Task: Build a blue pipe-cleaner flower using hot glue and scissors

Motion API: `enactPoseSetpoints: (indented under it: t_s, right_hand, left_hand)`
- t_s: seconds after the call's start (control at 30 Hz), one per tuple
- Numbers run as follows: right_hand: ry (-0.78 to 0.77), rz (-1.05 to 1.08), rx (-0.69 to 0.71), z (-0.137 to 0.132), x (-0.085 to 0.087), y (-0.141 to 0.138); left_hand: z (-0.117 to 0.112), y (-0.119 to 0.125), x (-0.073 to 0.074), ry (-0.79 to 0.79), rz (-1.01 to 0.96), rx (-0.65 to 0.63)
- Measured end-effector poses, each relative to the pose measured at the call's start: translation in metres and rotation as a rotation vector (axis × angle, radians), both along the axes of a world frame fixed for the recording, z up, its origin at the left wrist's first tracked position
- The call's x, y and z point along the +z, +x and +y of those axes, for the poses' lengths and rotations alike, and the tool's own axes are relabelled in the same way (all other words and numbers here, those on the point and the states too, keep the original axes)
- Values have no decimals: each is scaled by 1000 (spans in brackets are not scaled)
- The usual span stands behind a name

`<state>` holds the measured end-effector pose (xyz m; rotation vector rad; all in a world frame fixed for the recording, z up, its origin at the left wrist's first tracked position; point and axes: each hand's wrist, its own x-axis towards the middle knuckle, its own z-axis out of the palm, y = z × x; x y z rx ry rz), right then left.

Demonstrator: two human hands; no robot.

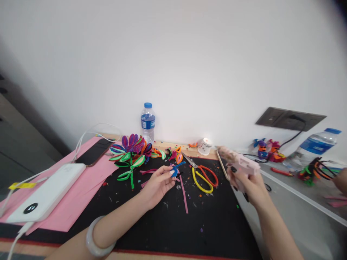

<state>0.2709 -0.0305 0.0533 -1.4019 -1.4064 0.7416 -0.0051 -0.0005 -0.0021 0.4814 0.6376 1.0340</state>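
Note:
My left hand (158, 184) hovers over the black mat (168, 216), its fingers pinched on a small blue pipe-cleaner piece (176, 168). My right hand (248, 186) is wrapped round a pink glue gun (240, 161), whose nozzle points left; it is blurred by motion. A bent pink pipe cleaner (184, 193) lies on the mat just under the left hand's fingers. Two pairs of scissors, one yellow-handled (201, 182) and one red-handled (210, 173), lie between my two hands.
Pipe-cleaner flowers with green leaves (131, 151) lie at the back left. A pink sheet (89, 177) holds a white power bank (47, 193) and a phone (94, 151). Water bottles (148, 122) (314, 146) stand by the wall. Another person's hand (342, 180) shows at the right edge.

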Motion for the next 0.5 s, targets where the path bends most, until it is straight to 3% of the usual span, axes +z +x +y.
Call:
enactPoseSetpoints:
  t_s: [0.07, 0.23, 0.5]
  right_hand:
    - [-71, 72, 134, 3, -8, -19]
    - [-174, 39, 293, 4, -34, -53]
    - [-236, -66, 319, -2, -49, -62]
  left_hand:
    - [0, 0, 0, -13, -30, -3]
    - [2, -1, 1, -28, -89, -3]
    - [1, 1, -2, -61, -85, -19]
